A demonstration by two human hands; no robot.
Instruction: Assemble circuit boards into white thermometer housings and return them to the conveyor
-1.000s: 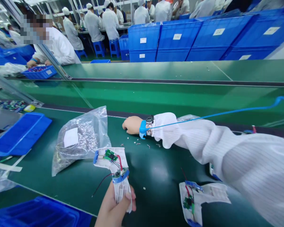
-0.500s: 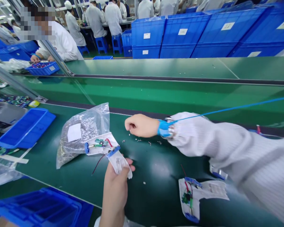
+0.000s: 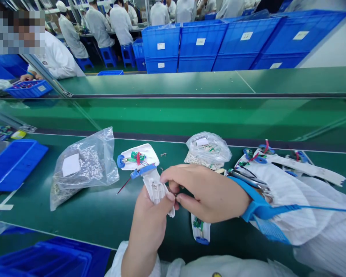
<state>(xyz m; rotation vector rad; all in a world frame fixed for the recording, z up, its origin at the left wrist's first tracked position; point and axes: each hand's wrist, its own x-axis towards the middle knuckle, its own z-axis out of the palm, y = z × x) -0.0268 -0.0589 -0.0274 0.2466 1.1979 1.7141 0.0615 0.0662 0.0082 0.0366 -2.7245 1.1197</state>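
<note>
My left hand [image 3: 150,223] is closed round the handle of a white plastic half-shell [image 3: 145,169] that carries a small green circuit board, red and black wires and blue end pieces. My right hand [image 3: 203,194] is pinched at the shell's handle, fingertips together on something too small to make out. A blue wrist strap [image 3: 255,204] with a blue cord is on my right wrist. A second white shell [image 3: 201,230] lies on the green table under my right hand.
A clear bag of small metal parts [image 3: 80,169] lies left of the shell. A smaller bag [image 3: 209,150] sits behind my right hand. More white shells [image 3: 302,165] lie at right. Blue trays [image 3: 13,163] stand at left. A conveyor belt [image 3: 190,115] runs behind; people in white work beyond.
My right hand came back from the loose small parts on the table to the shell's handle, fingers pinched. My left hand raised the shell a little. The view shifted right.
</note>
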